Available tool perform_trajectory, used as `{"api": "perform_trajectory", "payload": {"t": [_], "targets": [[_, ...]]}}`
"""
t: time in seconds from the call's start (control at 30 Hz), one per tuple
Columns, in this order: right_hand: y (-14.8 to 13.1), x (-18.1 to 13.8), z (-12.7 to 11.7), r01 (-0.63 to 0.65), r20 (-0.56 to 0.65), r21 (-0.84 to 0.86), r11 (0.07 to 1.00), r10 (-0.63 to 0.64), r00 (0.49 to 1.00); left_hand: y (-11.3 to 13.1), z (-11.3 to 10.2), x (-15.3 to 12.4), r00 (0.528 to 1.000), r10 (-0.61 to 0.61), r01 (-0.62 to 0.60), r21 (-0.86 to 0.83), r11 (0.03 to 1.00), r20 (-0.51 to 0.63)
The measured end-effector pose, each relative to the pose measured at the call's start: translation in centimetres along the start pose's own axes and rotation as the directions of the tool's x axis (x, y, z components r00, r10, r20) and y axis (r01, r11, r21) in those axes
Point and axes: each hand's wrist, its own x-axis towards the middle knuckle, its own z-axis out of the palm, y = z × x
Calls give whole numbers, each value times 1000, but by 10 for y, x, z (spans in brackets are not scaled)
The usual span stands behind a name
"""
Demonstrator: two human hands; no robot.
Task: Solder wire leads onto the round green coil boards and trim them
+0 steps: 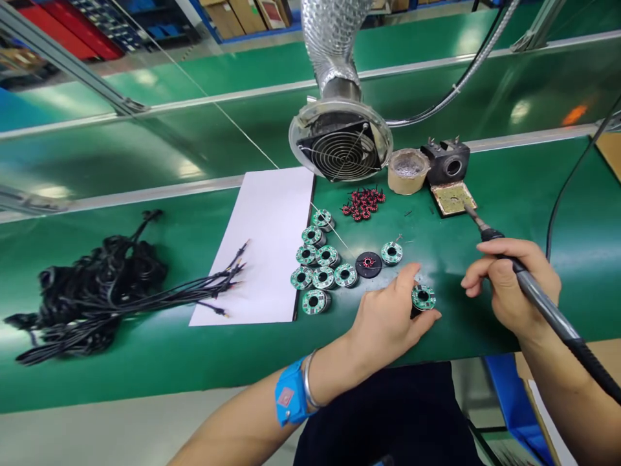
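Observation:
Between the thumb and fingers of my left hand (pixel 388 317) is a round motor stator with a green circuit board (pixel 424 297) on top, board side up. My right hand (pixel 519 278) grips a soldering iron (pixel 538 291) like a pen. The iron's tip lies over the yellow sponge (pixel 453 198) of the stand; whether it touches cannot be made out. Left of my left hand, several similar stators (pixel 324 277) stand grouped beside a white sheet (pixel 262 246). One more stator (pixel 391 253) stands apart, next to a black disc (pixel 369 264) with a small red-and-black coil on it.
A fume extractor fan (pixel 344 149) hangs low over the bench's middle. Behind lie small red-and-black coils (pixel 363 203), a round tub (pixel 408 171) and the iron holder (pixel 446 162). Bundled black cables (pixel 101 291) cover the left side. A thin strand of wire crosses toward the disc.

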Motion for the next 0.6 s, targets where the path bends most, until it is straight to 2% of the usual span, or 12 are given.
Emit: {"api": "perform_trajectory", "payload": {"t": [0.17,0.23,0.3,0.4,0.5,0.6], "targets": [[2,0,3,-43,21,23,999,42,999,4,-10,5,978,-127,137,-52,989,164],[4,-1,4,-52,33,32,998,51,998,5,-11,5,974,-139,152,-66,986,178],[5,-2,5,-57,35,29,998,56,998,4,-11,3,983,-117,129,-75,989,144],[8,-3,8,-81,25,-42,996,82,996,-4,-13,-8,998,58,-58,-34,998,15],[12,-1,14,-50,99,-219,974,73,992,-15,-23,-25,960,273,-264,131,955,-55],[17,5,27,63,247,-360,931,30,969,-28,-37,-41,940,338,-309,292,905,-53]]}}
